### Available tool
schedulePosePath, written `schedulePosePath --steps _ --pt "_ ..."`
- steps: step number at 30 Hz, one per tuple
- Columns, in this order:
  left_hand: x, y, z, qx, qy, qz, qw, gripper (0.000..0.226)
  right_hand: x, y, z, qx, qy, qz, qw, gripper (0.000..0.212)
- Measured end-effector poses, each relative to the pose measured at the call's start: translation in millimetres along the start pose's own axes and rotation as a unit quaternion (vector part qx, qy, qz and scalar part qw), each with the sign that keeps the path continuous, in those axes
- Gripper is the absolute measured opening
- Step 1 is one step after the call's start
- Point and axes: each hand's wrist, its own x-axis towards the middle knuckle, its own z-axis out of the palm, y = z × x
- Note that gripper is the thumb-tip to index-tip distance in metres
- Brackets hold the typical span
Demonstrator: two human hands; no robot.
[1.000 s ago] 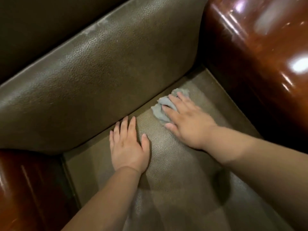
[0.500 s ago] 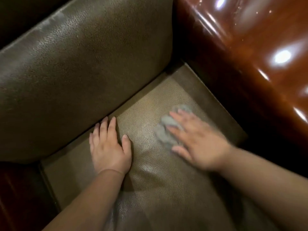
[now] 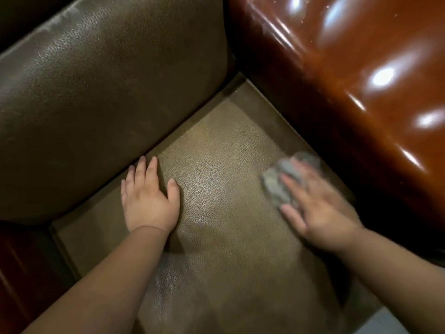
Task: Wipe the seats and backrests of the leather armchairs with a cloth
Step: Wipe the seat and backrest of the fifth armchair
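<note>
The olive-brown leather seat (image 3: 224, 213) of an armchair fills the middle of the view. Its padded backrest (image 3: 103, 97) rises at the upper left. A crumpled grey cloth (image 3: 277, 186) lies on the seat near the right armrest. My right hand (image 3: 315, 208) presses flat on the cloth with straight fingers; it is blurred by motion. My left hand (image 3: 149, 201) rests flat on the seat with its fingertips close to the foot of the backrest.
A glossy reddish-brown leather armrest (image 3: 349, 80) runs along the right side of the seat. A second dark red-brown armrest (image 3: 21, 268) shows at the lower left. A patch of grey floor (image 3: 390, 324) appears at the bottom right.
My right hand has slid the cloth from the back of the seat toward the right armrest and nearer the front. My left hand stays flat in the same spot.
</note>
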Motion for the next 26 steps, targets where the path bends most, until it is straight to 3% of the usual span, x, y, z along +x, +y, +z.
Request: schedulePosePath --steps 2,4,5,7,9,11,12,13,14,16,18,19,21,24,26 --pt "0 -1 0 0.000 -0.007 0.001 1.000 0.074 26 -1 -4 0.040 0.030 0.168 0.985 0.074" --pt "-2 0 -2 -0.006 -0.019 -0.002 1.000 0.075 35 -37 3 0.039 0.043 0.219 0.974 0.074" --pt "-6 1 -3 -0.010 -0.026 -0.004 1.000 0.076 31 -61 9 0.035 0.047 0.180 0.982 0.072" --pt "-20 1 -7 -0.014 -0.044 -0.003 0.999 0.077 4 -102 21 0.007 0.034 0.004 0.999 0.064" --pt "-40 -3 -10 -0.012 -0.053 0.017 0.998 0.078 -25 -114 25 -0.012 -0.039 -0.171 0.985 0.057" --pt "-58 -11 -13 -0.007 -0.059 0.041 0.997 0.077 -28 -83 23 -0.033 -0.045 -0.258 0.965 0.054" --pt "-65 -16 -14 -0.002 -0.061 0.047 0.997 0.076 -24 -63 22 -0.043 -0.027 -0.229 0.972 0.055" --pt "-71 -21 -14 0.001 -0.061 0.049 0.997 0.076 -21 -41 19 -0.041 -0.003 -0.141 0.989 0.059" --pt "-75 -24 -14 0.001 -0.059 0.049 0.997 0.075 -18 -21 13 -0.025 0.023 -0.011 0.999 0.064" --pt "-79 -26 -14 -0.002 -0.058 0.045 0.997 0.074 -21 -7 4 0.031 0.040 0.213 0.976 0.071" --pt "-80 -25 -14 -0.006 -0.055 0.041 0.998 0.074 -38 -31 15 0.035 0.055 0.251 0.966 0.071" --pt "-81 -23 -15 -0.008 -0.055 0.038 0.998 0.074 -49 -51 22 0.028 0.058 0.219 0.974 0.070" --pt "-86 -20 -15 -0.009 -0.059 0.032 0.998 0.075 -71 -80 33 0.010 0.029 0.071 0.997 0.066" --pt "-102 -19 -16 0.002 -0.069 0.039 0.997 0.078 -70 -70 31 -0.034 -0.032 -0.157 0.986 0.061" --pt "-111 -21 -14 0.005 -0.065 0.047 0.997 0.077 -47 -48 25 -0.058 -0.016 -0.153 0.986 0.061"
